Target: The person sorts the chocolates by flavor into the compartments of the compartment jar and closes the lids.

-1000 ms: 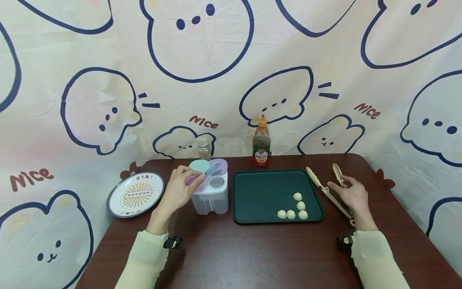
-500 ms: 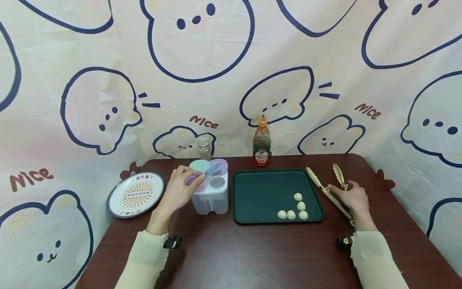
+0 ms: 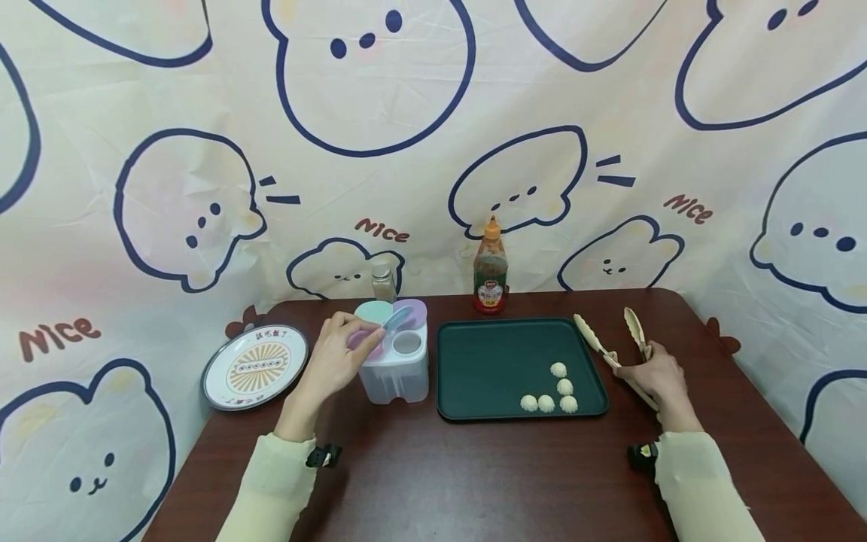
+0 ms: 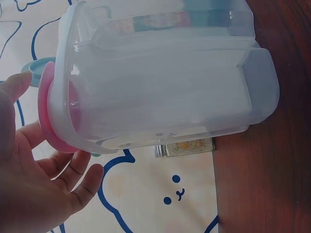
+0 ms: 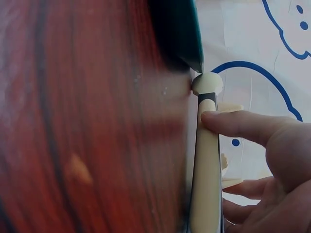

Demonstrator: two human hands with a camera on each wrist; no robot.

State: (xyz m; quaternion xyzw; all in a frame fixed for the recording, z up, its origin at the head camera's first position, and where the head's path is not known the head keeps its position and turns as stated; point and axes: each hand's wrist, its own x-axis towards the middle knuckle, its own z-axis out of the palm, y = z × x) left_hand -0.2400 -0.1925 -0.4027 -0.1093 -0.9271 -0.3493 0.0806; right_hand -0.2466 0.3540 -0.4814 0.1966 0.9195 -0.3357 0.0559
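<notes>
My left hand (image 3: pixel 336 348) pinches a small blue lid (image 3: pixel 396 319) by its edge, tilted over a translucent box (image 3: pixel 396 384). This box has a round opening (image 3: pixel 407 343) at its front right, beside mint, purple and pink lids. The left wrist view shows the thumb at the blue lid (image 4: pixel 39 68) and fingers near the pink lid (image 4: pixel 46 104). At the right, my right hand (image 3: pixel 658 376) grips a pair of cream-tipped tongs (image 3: pixel 591 336) lying spread on the table. Its thumb presses one handle (image 5: pixel 206 165) in the right wrist view, with fingers around the other arm.
Between the hands lies a dark green tray (image 3: pixel 501 369) bearing several small white pleated buns (image 3: pixel 564 386). Behind it stands a sauce bottle (image 3: pixel 491 272). A glass shaker (image 3: pixel 383 283) is behind the box, and a round printed plate (image 3: pixel 256 367) sits at the left edge.
My right hand has shifted slightly down and left along the tongs, its thumb now on the near handle. My left hand and the blue lid have stayed in place.
</notes>
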